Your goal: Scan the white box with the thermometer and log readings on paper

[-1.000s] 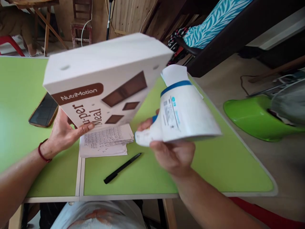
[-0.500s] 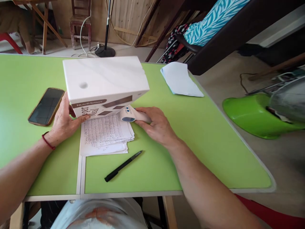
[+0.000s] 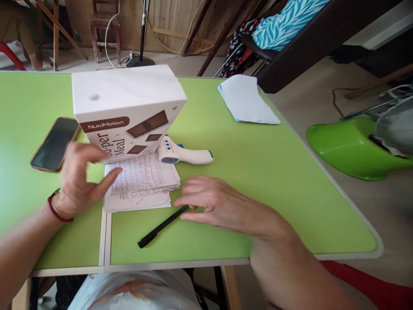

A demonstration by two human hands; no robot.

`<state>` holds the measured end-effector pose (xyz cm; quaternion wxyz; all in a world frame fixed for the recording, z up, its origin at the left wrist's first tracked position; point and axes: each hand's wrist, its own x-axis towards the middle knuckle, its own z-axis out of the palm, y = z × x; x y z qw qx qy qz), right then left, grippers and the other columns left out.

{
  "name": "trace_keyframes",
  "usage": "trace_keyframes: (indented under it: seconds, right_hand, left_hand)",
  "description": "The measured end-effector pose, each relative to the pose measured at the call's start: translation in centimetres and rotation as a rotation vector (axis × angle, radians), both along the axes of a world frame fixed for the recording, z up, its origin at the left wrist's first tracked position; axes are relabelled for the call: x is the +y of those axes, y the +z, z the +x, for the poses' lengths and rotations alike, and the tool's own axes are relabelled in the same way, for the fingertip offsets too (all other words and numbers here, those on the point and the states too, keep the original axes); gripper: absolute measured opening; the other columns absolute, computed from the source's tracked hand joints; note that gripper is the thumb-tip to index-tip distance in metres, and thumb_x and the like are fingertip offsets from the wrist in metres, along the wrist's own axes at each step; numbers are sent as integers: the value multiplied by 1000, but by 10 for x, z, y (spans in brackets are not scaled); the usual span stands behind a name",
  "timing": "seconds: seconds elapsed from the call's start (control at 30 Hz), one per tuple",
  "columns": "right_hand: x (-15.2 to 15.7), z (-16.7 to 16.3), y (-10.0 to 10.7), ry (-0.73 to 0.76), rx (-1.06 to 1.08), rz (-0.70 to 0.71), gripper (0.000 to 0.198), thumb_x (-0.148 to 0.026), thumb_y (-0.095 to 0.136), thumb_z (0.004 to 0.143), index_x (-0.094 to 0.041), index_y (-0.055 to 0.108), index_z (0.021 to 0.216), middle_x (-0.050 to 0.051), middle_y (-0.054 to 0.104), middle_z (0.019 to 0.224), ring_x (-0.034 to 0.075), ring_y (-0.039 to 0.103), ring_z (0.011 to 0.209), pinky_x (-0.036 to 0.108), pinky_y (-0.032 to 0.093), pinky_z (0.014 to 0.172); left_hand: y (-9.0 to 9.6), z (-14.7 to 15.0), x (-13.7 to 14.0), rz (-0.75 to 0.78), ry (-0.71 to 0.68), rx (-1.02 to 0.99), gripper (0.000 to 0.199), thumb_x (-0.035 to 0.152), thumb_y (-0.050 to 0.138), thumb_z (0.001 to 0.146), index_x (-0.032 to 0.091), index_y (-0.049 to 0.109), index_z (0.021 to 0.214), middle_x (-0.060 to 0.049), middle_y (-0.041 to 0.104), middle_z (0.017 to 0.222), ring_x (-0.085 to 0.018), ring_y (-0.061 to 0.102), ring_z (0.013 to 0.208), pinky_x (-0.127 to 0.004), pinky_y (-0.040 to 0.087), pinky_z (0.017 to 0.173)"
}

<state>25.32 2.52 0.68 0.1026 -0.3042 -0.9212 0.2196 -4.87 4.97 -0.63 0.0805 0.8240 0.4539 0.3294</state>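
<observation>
My left hand [image 3: 79, 176] is blurred and open in front of a white NutriMotion box [image 3: 129, 92], thumb and forefinger apart with nothing between them. The box stands upright at the back edge of a stack of handwritten papers [image 3: 142, 178]. Beside its lower right corner lies a white infrared thermometer [image 3: 185, 154] with blue buttons, touched by neither hand. My right hand [image 3: 211, 200] is over the far end of a black pen [image 3: 161, 228], thumb apart from the bent fingers. The pen lies on the green table, its far end partly hidden by the fingers.
A smartphone [image 3: 53, 144] in a brown case lies left of the box. Folded white paper [image 3: 247, 99] is near the table's back right corner. Past the right edge stands a green plastic stool or tub [image 3: 348, 146]. A seam [image 3: 105, 245] crosses the green tabletop.
My right hand has let go of the thermometer and moved toward me, to the pen. My left hand has come off the box, which now stands more upright on its own.
</observation>
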Motion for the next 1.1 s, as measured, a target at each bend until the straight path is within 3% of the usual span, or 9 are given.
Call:
trace_keyframes:
  seconds: [0.03, 0.13, 0.2, 0.33, 0.43, 0.57, 0.67, 0.93, 1.1]
  right_hand:
    - [-3, -2, 0, 10, -53, 27, 7, -25, 69, 81, -20, 69, 77, 0, 60, 64, 15, 53, 64, 29, 36, 59]
    - [-7, -7, -3, 20, -117, 66, 17, -16, 62, 83, -19, 63, 66, 0, 58, 62, 14, 49, 62, 29, 32, 60]
    - [-7, -8, -5, 18, -127, 74, 23, -12, 56, 82, -18, 58, 61, 0, 54, 58, 13, 46, 60, 29, 30, 58]
    - [-3, -6, -5, -22, -74, 126, 22, -6, 51, 78, -19, 56, 60, -2, 50, 54, 11, 42, 54, 29, 29, 54]
    - [2, -4, -4, -108, 168, 105, 17, -9, 54, 78, -21, 59, 67, -4, 52, 54, 10, 46, 51, 26, 34, 50]
    - [4, -9, -12, -482, 663, 72, 7, -16, 62, 75, -23, 62, 75, -2, 61, 62, 12, 56, 54, 27, 45, 49]
    - [4, -19, -23, -706, 871, -14, 5, -20, 64, 72, -22, 59, 73, -1, 61, 61, 12, 54, 51, 27, 44, 46]
    - [12, -43, -50, -717, 812, -172, 7, -23, 60, 73, -20, 62, 79, -1, 64, 68, 12, 55, 56, 27, 46, 53]
    - [15, -50, -54, -749, 764, -161, 5, -20, 60, 68, -20, 55, 69, -6, 55, 54, 9, 46, 45, 22, 38, 43]
  left_hand:
    - [-1, 5, -3, 61, -119, 37, 30, 35, 61, 92, 24, 45, 115, -7, 58, 106, -24, 57, 103, -45, 49, 89]
    - [-7, 18, -8, -41, -470, 233, 46, 44, 53, 95, 17, 45, 132, -15, 53, 131, -30, 48, 125, -48, 42, 104]
    - [-12, 22, -8, -113, -551, 384, 51, 47, 44, 99, 16, 42, 139, -16, 40, 146, -32, 35, 137, -54, 31, 112]
    - [-19, 20, -4, -138, -487, 512, 47, 42, 37, 101, 18, 44, 141, -11, 29, 153, -31, 25, 142, -54, 25, 115]
    - [-20, 16, 0, -124, -454, 538, 48, 43, 37, 101, 19, 43, 142, -9, 28, 153, -32, 23, 143, -55, 24, 115]
    - [-20, 10, 6, -123, -404, 563, 49, 44, 36, 101, 19, 41, 144, -9, 26, 154, -31, 21, 144, -54, 21, 116]
    - [-22, 6, 9, -128, -358, 565, 49, 44, 37, 101, 21, 40, 144, -9, 26, 154, -31, 21, 144, -54, 23, 115]
    - [-23, 19, -4, -29, -412, 438, 40, 28, 32, 102, 10, 54, 130, -12, 48, 141, -32, 43, 128, -50, 38, 104]
    - [-24, 28, -17, -39, -500, 450, 42, 36, 36, 102, 12, 50, 133, -12, 44, 145, -31, 45, 123, -49, 39, 99]
